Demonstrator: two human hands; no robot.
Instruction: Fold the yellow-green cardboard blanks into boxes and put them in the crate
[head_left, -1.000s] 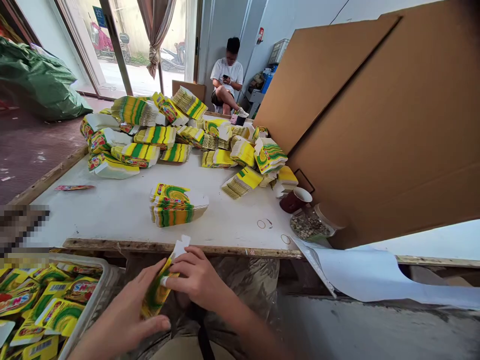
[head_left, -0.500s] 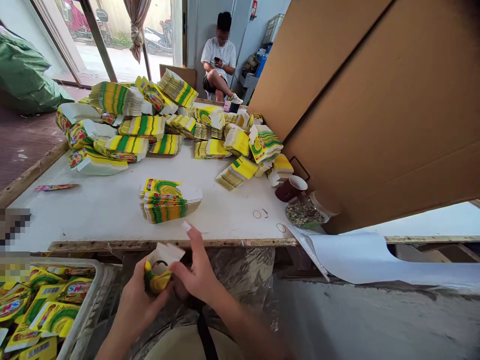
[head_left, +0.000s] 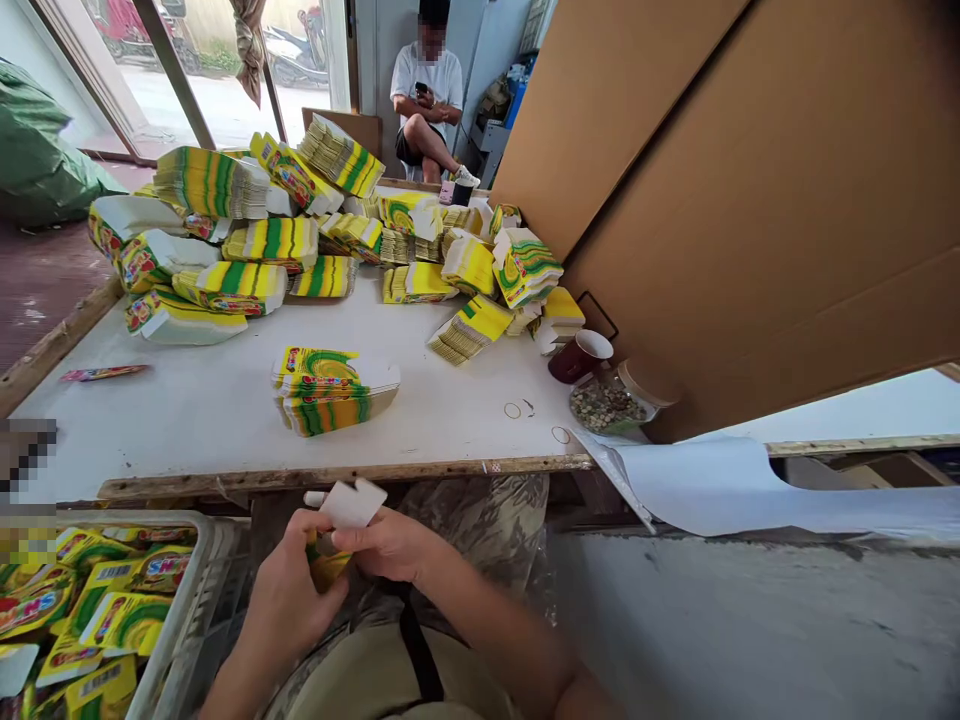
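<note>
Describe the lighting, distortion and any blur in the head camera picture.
Head view: daylight from the glass door washes out the street beyond; wide-angle bending curves the table edge; both hands, left hand and right hand, and the small carton they hold are sharp; the seated person's face and a patch at left are pixelated.

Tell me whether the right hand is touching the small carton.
Touching: the head view shows the right hand pinching the small carton by its white flap.

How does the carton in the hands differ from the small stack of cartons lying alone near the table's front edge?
The carton is a single piece, gripped by the left hand and right hand below the table edge; the stack is many pieces resting untouched on top. The carton is opened up with a white flap raised; the stack lies flat. Both share yellow-green print.
</note>
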